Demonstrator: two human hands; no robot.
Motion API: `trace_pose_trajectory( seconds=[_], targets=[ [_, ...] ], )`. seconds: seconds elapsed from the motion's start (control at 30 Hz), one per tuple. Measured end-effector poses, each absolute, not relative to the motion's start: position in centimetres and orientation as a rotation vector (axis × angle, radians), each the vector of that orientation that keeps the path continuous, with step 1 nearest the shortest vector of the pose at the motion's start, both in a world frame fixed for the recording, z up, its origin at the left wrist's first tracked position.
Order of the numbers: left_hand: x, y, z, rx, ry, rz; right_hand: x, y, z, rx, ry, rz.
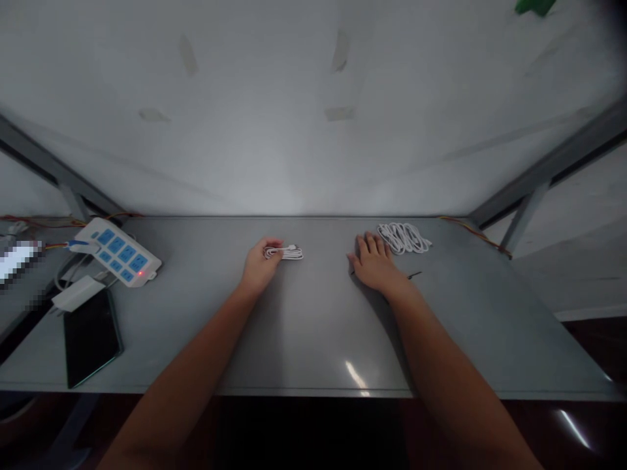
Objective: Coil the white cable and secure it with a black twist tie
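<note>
Coiled white cable (292,254) in the left grip (258,264), right end outside it

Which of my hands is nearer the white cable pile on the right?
Right. Your right hand is just left of the white cable pile; your left hand, holding a folded cable, is farther left.

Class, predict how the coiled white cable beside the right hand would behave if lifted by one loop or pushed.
The coiled white cable would probably sag floppily, since its thin strands bend into many curves. Its loops might slip apart, as they lie loosely spread. It seems unlikely to roll if pushed, because it rests flat on the gray table.
</note>
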State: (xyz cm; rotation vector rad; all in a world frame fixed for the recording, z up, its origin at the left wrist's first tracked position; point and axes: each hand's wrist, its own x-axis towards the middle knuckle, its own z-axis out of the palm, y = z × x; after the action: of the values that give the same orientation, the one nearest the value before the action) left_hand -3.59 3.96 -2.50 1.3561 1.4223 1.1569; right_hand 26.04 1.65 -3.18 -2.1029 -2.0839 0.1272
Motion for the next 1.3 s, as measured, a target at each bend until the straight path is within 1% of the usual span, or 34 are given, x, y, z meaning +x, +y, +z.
trace_pose_trajectory(
  seconds=[0.07,0.17,0.23,0.3,0.47,0.57,0.63,0.7,0.8,0.97,1.3],
  targets=[
    [-3.4,3.8,-2.3,1.334,1.349,1.182,25.8,1.5,-2.4,-2.028,-2.099,0.095],
    [-3.0,3.2,-1.5,1.332,1.214,1.174,24.2,1.1,-1.0,-1.719,-2.136,0.164],
    [-2.6,2.6,-0.8,1.344,1.116,1.14,22.5,0.6,-0.3,-1.496,-2.085,0.365],
    [-2.3,2.0,-0.2,1.355,1.03,1.094,20.8,0.2,0.0,-1.364,-1.974,0.601],
    [-1.9,1.5,0.0,1.398,0.958,1.049,18.5,0.0,-0.8,-1.266,-1.75,1.031],
    [-1.8,1.8,-0.4,1.401,1.0,1.105,18.1,0.7,-1.8,-1.129,-1.437,1.385],
    [-1.7,2.1,-0.6,1.38,1.054,1.15,18.0,1.2,-2.2,-1.013,-1.201,1.545],
    [-1.6,2.3,-0.8,1.376,1.132,1.149,18.0,1.7,-2.2,-0.948,-1.042,1.571],
    [-1.3,2.5,-1.1,1.394,1.215,1.082,18.3,2.7,-1.5,-0.915,-0.983,1.545],
    [-0.9,2.5,-1.5,1.335,1.085,1.021,18.6,4.1,-0.1,-0.882,-1.045,1.573],
    [-1.4,2.3,-1.7,1.086,1.064,0.999,16.7,3.7,-1.5,-0.945,-1.097,1.582]
  ],
)
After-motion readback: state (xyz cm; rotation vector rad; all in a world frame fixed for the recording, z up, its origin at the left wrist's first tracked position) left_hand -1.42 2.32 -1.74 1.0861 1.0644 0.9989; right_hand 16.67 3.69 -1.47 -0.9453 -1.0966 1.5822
